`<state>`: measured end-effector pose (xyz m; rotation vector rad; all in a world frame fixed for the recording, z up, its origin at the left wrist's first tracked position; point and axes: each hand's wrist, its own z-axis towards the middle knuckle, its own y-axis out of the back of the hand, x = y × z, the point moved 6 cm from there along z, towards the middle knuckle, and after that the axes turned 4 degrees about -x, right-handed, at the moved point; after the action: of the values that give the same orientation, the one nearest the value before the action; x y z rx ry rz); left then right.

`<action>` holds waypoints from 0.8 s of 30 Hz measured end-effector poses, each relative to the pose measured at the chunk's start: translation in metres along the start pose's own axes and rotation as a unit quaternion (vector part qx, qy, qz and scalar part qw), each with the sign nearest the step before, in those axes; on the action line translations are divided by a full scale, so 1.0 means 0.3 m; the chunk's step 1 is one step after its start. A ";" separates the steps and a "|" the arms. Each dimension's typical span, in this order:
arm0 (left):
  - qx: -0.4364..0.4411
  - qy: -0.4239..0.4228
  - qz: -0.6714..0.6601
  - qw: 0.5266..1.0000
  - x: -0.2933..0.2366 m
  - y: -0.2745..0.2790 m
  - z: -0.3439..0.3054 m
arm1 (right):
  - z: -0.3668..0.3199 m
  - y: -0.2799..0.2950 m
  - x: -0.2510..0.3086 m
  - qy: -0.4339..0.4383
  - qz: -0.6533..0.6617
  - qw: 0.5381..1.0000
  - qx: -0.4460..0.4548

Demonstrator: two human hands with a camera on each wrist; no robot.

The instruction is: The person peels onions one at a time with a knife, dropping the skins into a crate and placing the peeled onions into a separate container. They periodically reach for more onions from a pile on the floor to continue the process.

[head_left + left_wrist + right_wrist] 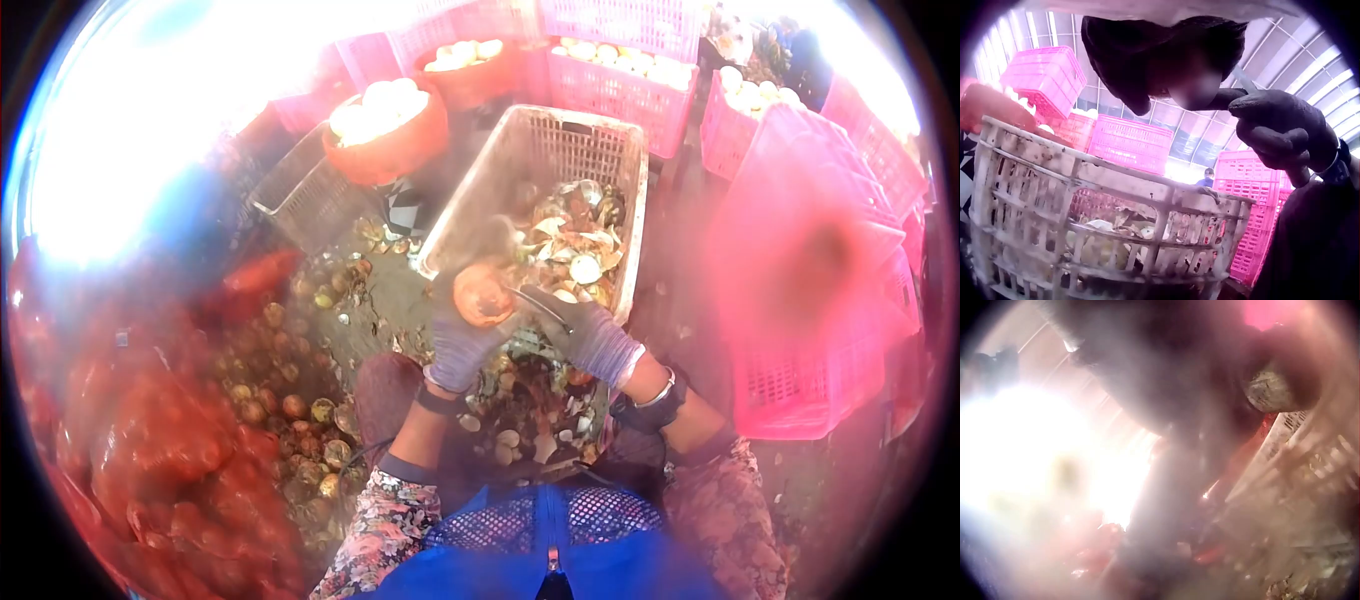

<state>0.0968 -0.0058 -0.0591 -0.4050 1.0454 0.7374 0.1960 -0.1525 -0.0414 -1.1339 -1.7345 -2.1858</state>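
Observation:
In the head view, my gloved left hand (463, 345) holds a brown-skinned onion (483, 297) over the near end of a dirty white crate (470, 190). My gloved right hand (592, 338) grips a small knife (547, 311), its blade pointing at the onion's side. Peelings and pale onion pieces (575, 245) lie inside the crate. From below, the left wrist view shows the left hand (1154, 59) dark against the roof, the knife blade (1244, 80) rising beside the right hand (1285, 128). The right wrist view is blurred and glaring.
Unpeeled onions (295, 405) lie on the ground at left, beside red mesh sacks (160, 430). An orange tub (390, 150) of pale onions stands behind, near a grey crate (300, 195). Pink crates (620, 100) line the back; more are stacked at right.

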 end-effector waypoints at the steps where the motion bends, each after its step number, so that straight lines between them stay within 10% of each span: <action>1: -0.012 -0.003 -0.014 1.000 0.022 0.006 -0.004 | 0.005 -0.007 -0.009 0.003 -0.016 1.000 0.002; 10: 0.007 -0.086 0.059 0.995 -0.057 -0.011 -0.016 | 0.003 -0.044 -0.034 0.055 -0.044 0.996 -0.054; 14: 0.007 0.073 -0.057 0.996 0.021 -0.016 -0.041 | -0.004 -0.027 0.001 -0.007 -0.058 0.998 0.022; 19: 0.048 0.269 -0.372 0.887 0.021 -0.066 -0.092 | -0.011 -0.025 0.003 0.028 -0.104 0.994 -0.003; 21: 0.030 0.102 -0.114 0.988 -0.006 -0.043 -0.071 | -0.012 -0.041 -0.014 0.011 -0.098 0.995 0.018; 24: -0.002 -0.067 0.072 0.995 -0.033 -0.054 -0.065 | -0.013 -0.066 -0.042 -0.024 -0.086 0.994 0.060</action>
<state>0.0933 -0.0328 -0.0599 -0.2821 0.9531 0.8831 0.1928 -0.1536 -0.0649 -1.0526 -2.0227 -2.1290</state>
